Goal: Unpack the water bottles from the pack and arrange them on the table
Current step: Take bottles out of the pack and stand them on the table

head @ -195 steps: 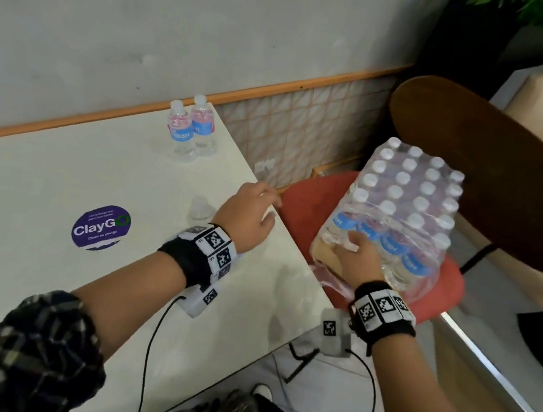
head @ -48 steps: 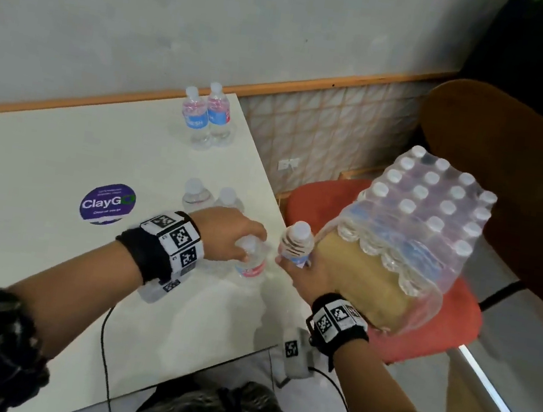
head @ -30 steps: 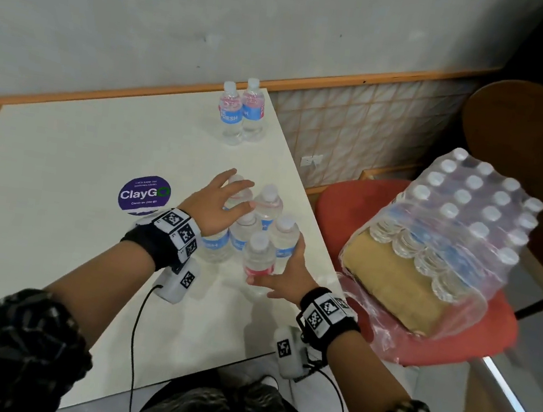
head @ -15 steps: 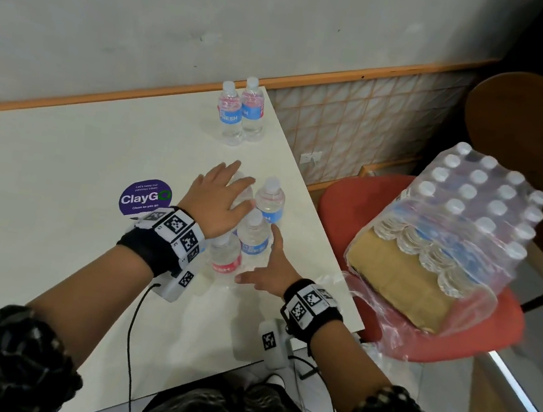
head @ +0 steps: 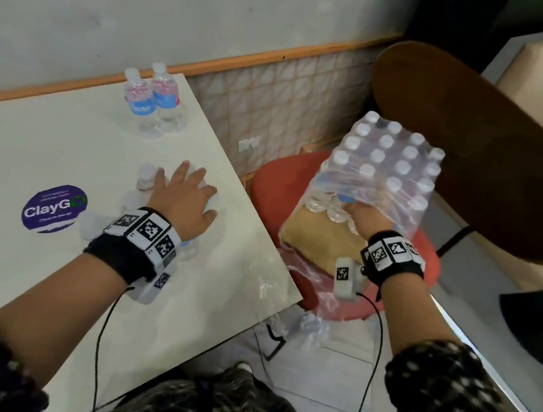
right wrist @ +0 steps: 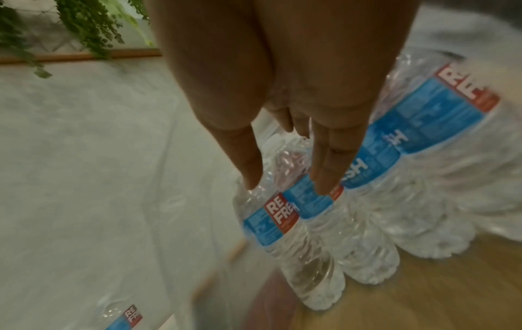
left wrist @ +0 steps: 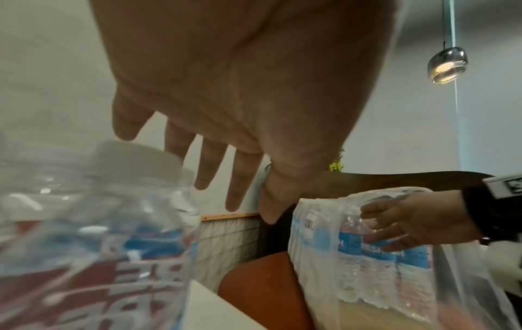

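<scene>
The shrink-wrapped pack of water bottles stands on a red chair seat, its near side torn open. My right hand reaches into the opening. In the right wrist view its straight fingers touch the shoulders of the front-row bottles. My left hand lies flat with spread fingers over a cluster of loose bottles near the right edge of the white table. In the left wrist view a bottle cap sits just below the open palm. Two more bottles stand at the table's back.
A purple round sticker marks the table left of my left wrist. A brown chair back rises behind the pack. Loose torn wrap hangs off the chair's front. The pack's cardboard base shows where bottles are gone.
My right hand has left the bottle cluster on the table and moved right into the torn pack. My left hand stays flat over the cluster, shifted slightly right.
</scene>
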`<state>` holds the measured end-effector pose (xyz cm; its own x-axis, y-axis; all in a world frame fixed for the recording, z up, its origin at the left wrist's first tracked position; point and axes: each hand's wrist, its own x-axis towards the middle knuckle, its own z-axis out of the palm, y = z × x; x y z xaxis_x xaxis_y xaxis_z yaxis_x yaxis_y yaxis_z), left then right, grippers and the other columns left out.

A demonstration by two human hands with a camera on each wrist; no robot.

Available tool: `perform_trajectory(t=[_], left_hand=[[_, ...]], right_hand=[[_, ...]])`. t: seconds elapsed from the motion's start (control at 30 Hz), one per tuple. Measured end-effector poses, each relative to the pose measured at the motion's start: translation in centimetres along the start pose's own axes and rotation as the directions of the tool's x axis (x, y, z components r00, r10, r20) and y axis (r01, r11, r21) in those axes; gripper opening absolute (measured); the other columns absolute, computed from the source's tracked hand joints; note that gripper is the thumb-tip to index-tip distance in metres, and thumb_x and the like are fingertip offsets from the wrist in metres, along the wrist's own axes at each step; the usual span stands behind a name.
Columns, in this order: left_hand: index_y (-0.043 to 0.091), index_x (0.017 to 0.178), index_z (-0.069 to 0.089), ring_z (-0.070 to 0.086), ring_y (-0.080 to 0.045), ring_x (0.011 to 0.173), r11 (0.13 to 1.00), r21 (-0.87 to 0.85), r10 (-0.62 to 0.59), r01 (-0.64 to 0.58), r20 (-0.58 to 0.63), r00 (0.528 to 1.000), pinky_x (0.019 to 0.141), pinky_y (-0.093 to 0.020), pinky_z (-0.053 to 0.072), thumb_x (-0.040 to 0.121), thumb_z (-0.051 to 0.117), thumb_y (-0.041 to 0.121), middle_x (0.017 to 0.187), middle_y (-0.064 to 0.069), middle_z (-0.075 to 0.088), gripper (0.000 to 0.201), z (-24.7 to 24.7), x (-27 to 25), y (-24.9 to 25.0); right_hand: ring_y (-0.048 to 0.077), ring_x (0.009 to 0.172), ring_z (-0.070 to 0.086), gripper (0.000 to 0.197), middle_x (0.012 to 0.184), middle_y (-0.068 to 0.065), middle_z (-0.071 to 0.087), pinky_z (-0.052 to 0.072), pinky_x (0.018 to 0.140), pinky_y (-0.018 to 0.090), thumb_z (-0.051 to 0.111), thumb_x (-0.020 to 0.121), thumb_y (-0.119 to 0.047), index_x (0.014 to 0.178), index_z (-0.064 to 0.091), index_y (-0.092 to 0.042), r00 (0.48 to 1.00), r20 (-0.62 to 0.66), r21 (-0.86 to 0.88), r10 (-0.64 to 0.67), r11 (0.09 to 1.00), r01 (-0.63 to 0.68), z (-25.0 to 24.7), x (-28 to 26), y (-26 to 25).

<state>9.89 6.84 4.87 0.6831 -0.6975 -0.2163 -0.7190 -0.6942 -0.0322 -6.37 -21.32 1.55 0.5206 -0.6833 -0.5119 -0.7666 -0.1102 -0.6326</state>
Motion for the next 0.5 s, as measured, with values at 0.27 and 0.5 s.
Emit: perform_trajectory(t=[0.27,0.5], left_hand=[[0.02,0.126,0.055,0.048,-0.022,0.122,0.877,-0.343,0.293,-0.336,-0.173,0.94,0.102,-0.04,0.041,0.092,0.053,0.033,0.132,0.001,0.052,0.037,-0.7,1.1,6.7],[0.024,0.144,0.032,0.052,-0.022,0.12,0.818,-0.444,0.372,-0.367,-0.079,0.925,0.097,-0.037,0.045,0.084,0.064,0.029,0.139,-0.002,0.043,0.068,-0.2,2.8,12.0]], right_hand=[[0.026,0.079,0.057,0.063,0.134,0.007,0.051,0.045,0.056,0.032,0.049,0.087,-0.058,0.141,0.037,-0.028,0.992,-0.064,0.2,0.106,0.976,-0.091,0.2,1.7,0.5],[0.023,0.088,0.068,0.045,0.095,0.002,0.069,0.053,0.084,0.041,0.053,0.09,-0.049,0.116,0.058,-0.012,0.986,-0.088,0.122,-0.141,0.981,0.151,2.5,-3.1,0.3]])
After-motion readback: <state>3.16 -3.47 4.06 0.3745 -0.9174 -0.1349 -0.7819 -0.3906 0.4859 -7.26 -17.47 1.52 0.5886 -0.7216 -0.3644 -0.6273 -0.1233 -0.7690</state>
